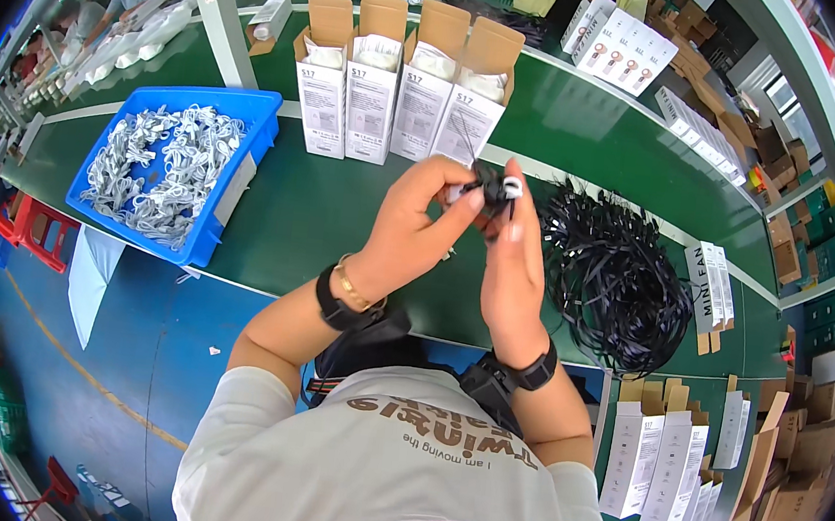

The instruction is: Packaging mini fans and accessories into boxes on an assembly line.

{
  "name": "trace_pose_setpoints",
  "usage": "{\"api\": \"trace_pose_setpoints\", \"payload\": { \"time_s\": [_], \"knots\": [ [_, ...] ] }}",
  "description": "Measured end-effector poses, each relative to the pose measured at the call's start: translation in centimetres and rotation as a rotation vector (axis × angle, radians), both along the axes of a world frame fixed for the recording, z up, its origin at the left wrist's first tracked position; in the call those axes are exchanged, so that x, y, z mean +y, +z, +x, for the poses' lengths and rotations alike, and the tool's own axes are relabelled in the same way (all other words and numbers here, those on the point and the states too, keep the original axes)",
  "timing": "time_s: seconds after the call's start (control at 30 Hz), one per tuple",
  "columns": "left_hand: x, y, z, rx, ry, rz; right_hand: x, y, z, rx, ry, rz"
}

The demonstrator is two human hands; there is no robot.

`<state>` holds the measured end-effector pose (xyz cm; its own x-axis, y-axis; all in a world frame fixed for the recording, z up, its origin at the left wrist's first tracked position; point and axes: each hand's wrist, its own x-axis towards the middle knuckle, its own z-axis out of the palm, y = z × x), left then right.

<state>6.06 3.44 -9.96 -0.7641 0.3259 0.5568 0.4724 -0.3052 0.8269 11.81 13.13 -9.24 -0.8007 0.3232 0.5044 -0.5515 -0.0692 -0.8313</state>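
Over the green table (378,257), both my hands meet at a small dark bundle (488,186), which looks like a black strap with something white in it. My left hand (417,215) pinches it between thumb and fingers. From the other side, my right hand (513,280) grips the same bundle with thumb and fingers pressed against it. A thin dark end sticks up from it toward the open boxes. Its exact make-up is partly hidden by my fingers. Just right of my right hand lies a large heap of black straps (621,290).
A blue bin (205,205) of bundled white cables stands at left. Several open white boxes (369,115), holding white-wrapped items, stand behind my hands. More white cartons (664,465) stand at lower right. A raised shelf (564,99) carries printed boxes. Other people work at far left.
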Motion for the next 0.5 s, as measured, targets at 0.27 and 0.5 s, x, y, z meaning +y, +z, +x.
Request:
{"api": "trace_pose_setpoints", "payload": {
  "time_s": [0.27, 0.5],
  "knots": [
    [0.7, 0.6, -5.0, 0.578, 0.593, -0.235, 3.5, 5.8, -9.6, 0.129, -0.314, 0.788],
    [1.2, -0.2, -7.5, 0.459, 0.517, -0.253, 6.8, 6.8, -11.0, 0.012, -0.331, 1.544]
  ]
}}
